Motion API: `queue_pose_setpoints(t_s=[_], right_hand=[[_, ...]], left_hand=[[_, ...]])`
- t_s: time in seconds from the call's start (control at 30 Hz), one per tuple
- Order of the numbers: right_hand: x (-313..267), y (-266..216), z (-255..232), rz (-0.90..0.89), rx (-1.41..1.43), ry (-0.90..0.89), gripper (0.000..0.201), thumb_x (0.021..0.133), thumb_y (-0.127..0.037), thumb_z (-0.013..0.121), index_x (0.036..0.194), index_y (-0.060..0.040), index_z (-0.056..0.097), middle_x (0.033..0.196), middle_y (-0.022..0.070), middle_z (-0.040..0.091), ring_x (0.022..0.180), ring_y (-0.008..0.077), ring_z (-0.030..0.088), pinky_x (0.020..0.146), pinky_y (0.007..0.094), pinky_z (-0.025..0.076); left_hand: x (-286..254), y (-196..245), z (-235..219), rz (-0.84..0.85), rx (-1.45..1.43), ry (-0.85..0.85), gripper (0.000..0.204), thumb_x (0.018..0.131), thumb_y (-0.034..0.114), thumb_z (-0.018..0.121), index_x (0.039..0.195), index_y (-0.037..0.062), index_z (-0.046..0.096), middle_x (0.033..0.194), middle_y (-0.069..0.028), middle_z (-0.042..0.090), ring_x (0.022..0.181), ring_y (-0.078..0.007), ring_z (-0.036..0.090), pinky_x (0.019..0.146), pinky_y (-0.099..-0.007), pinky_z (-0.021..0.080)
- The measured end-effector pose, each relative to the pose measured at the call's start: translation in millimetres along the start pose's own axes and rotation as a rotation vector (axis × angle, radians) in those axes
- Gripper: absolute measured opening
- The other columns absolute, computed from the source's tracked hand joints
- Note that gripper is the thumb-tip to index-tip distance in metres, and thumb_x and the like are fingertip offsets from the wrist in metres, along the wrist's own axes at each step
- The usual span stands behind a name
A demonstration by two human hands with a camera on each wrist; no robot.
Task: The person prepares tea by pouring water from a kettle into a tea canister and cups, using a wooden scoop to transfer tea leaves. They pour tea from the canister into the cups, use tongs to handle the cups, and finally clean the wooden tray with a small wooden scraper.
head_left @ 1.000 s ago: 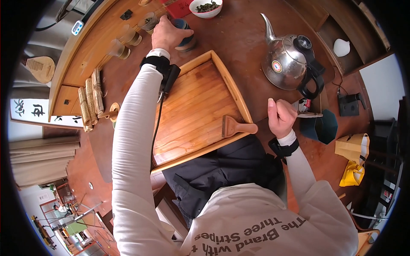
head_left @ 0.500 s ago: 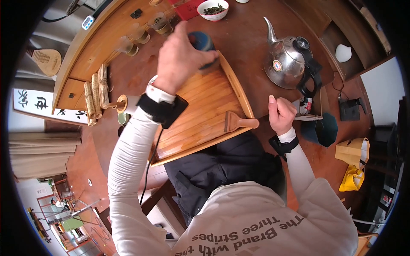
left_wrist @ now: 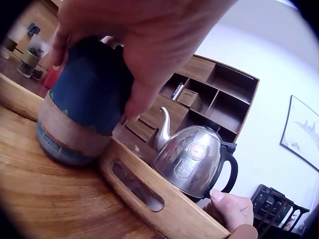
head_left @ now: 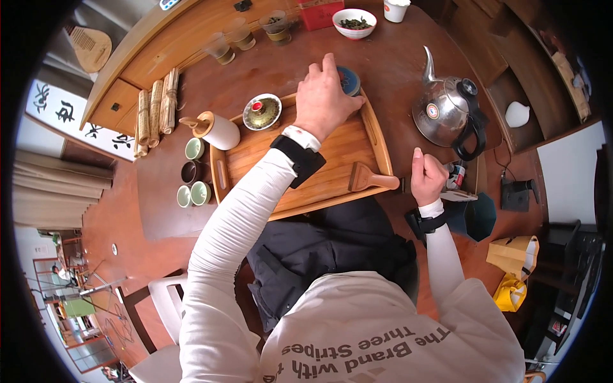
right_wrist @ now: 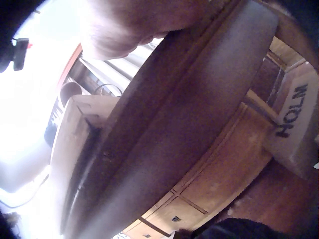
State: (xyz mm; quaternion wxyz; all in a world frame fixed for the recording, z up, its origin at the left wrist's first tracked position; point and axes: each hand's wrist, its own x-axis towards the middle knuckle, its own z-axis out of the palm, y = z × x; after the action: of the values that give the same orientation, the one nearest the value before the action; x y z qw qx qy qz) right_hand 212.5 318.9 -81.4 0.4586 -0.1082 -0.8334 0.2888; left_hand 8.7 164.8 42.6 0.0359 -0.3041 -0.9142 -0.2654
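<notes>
My left hand [head_left: 321, 101] reaches down over a blue canister [left_wrist: 84, 89] and grips its sides, thumb on the right and fingers on the left. The canister is upright, its paler base on the wooden tray [head_left: 377, 135] at the far right corner; the hand hides part of its top. Near the tray's front right corner lies a wooden brush [head_left: 370, 179], handle over the rim. My right hand [head_left: 428, 177] is curled in a fist at the table edge, thumb up, holding nothing. A lidded bowl [head_left: 260, 113] stands at the tray's far left.
A steel kettle [head_left: 444, 112] stands right of the tray. On the left are a white holder with wooden tools [head_left: 220, 132], small cups [head_left: 200, 193] and bamboo bundles [head_left: 168, 102]. Farther back are glasses [head_left: 241, 37] and a bowl of tea leaves [head_left: 353, 29].
My left hand has brought the blue canister from beside the glasses at the back, rightward and nearer, onto the tray. The head view has shifted. My right hand stays in a fist.
</notes>
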Motion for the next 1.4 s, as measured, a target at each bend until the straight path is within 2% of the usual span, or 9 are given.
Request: queue_pose_setpoints(t_s=[0.2, 0.37, 0.5, 0.57, 0.67, 0.77, 0.83, 0.93, 1.4], right_hand=[[0.8, -6.4, 0.2, 0.048, -0.011, -0.022, 0.042, 0.095, -0.008, 0.069, 0.061, -0.0007, 0.046, 0.055, 0.0148, 0.044, 0.046, 0.0296, 0.043, 0.048, 0.0425, 0.032], [-3.5, 0.5, 0.4, 0.071, -0.062, -0.040, 0.042, 0.098, -0.012, 0.067, 0.063, 0.0003, 0.048, 0.056, 0.0159, 0.042, 0.047, 0.0276, 0.040, 0.048, 0.0414, 0.032], [-5.0, 3.5, 1.6, 0.067, -0.063, -0.045, 0.041, 0.100, -0.013, 0.065, 0.064, 0.0005, 0.048, 0.056, 0.0158, 0.042, 0.047, 0.0277, 0.039, 0.049, 0.0410, 0.031], [-4.5, 2.1, 1.2, 0.068, -0.064, -0.057, 0.042, 0.100, -0.013, 0.065, 0.064, 0.0012, 0.048, 0.056, 0.0158, 0.042, 0.047, 0.0267, 0.039, 0.049, 0.0402, 0.031], [-2.6, -1.2, 2.4, 0.062, -0.066, -0.064, 0.042, 0.100, -0.013, 0.064, 0.065, 0.0020, 0.048, 0.056, 0.0158, 0.042, 0.048, 0.0253, 0.039, 0.049, 0.0395, 0.032], [-1.1, -4.2, 4.4, 0.049, -0.058, -0.052, 0.042, 0.100, -0.013, 0.064, 0.065, 0.0025, 0.048, 0.056, 0.0157, 0.041, 0.048, 0.0241, 0.039, 0.050, 0.0390, 0.033], [-2.8, -2.1, 2.1, 0.048, -0.080, -0.064, 0.041, 0.100, -0.013, 0.064, 0.065, 0.0025, 0.049, 0.057, 0.0162, 0.041, 0.049, 0.0231, 0.039, 0.050, 0.0391, 0.033], [-2.2, -2.7, -0.7, 0.066, -0.069, -0.092, 0.041, 0.100, -0.012, 0.064, 0.065, 0.0019, 0.049, 0.057, 0.0164, 0.041, 0.049, 0.0236, 0.038, 0.050, 0.0395, 0.033], [-3.6, 0.9, 2.2, 0.052, -0.088, -0.049, 0.039, 0.098, -0.012, 0.068, 0.065, 0.0007, 0.050, 0.057, 0.0166, 0.044, 0.048, 0.0297, 0.040, 0.049, 0.0414, 0.032]], left_hand=[[-15.5, -3.4, -9.0, 0.132, 0.030, 0.091, 0.102, 0.067, 0.039, 0.091, 0.147, -0.0020, 0.043, 0.125, -0.0271, 0.059, 0.116, -0.0406, 0.062, 0.097, -0.0459, 0.053], [-81.0, -10.2, -57.4, 0.344, -0.102, 0.355, 0.068, 0.079, 0.023, 0.085, 0.135, -0.0021, 0.056, 0.128, -0.0220, 0.061, 0.113, -0.0375, 0.063, 0.095, -0.0451, 0.053], [-145.6, -60.3, -107.5, 0.231, -0.085, 0.518, 0.028, 0.082, 0.002, 0.077, 0.110, 0.0006, 0.069, 0.105, -0.0126, 0.068, 0.094, -0.0260, 0.067, 0.084, -0.0351, 0.053], [-165.6, -100.5, -124.8, -0.067, -0.085, 0.570, 0.024, 0.083, -0.001, 0.074, 0.106, 0.0014, 0.067, 0.101, -0.0125, 0.065, 0.088, -0.0270, 0.065, 0.078, -0.0356, 0.053], [-181.1, -192.7, -139.0, -0.287, 0.287, 0.513, 0.052, 0.084, 0.029, 0.079, 0.121, -0.0017, 0.063, 0.112, -0.0189, 0.065, 0.101, -0.0368, 0.066, 0.088, -0.0461, 0.053], [-184.2, -261.4, -140.8, -0.367, 0.512, 0.398, 0.071, 0.079, 0.041, 0.081, 0.127, -0.0055, 0.059, 0.120, -0.0249, 0.066, 0.110, -0.0381, 0.066, 0.093, -0.0456, 0.052], [-177.5, -270.3, -142.7, -0.596, 0.212, 0.199, 0.078, 0.072, 0.049, 0.084, 0.122, -0.0076, 0.063, 0.119, -0.0287, 0.068, 0.111, -0.0384, 0.067, 0.094, -0.0435, 0.053], [-161.9, -276.5, -146.6, -0.707, 0.206, -0.094, 0.072, 0.069, 0.048, 0.084, 0.115, -0.0055, 0.068, 0.111, -0.0271, 0.072, 0.108, -0.0374, 0.070, 0.093, -0.0431, 0.054], [-157.9, -264.5, -148.4, -0.706, 0.268, 0.174, 0.061, 0.070, 0.044, 0.082, 0.105, -0.0045, 0.073, 0.099, -0.0225, 0.076, 0.095, -0.0352, 0.074, 0.088, -0.0426, 0.056]])
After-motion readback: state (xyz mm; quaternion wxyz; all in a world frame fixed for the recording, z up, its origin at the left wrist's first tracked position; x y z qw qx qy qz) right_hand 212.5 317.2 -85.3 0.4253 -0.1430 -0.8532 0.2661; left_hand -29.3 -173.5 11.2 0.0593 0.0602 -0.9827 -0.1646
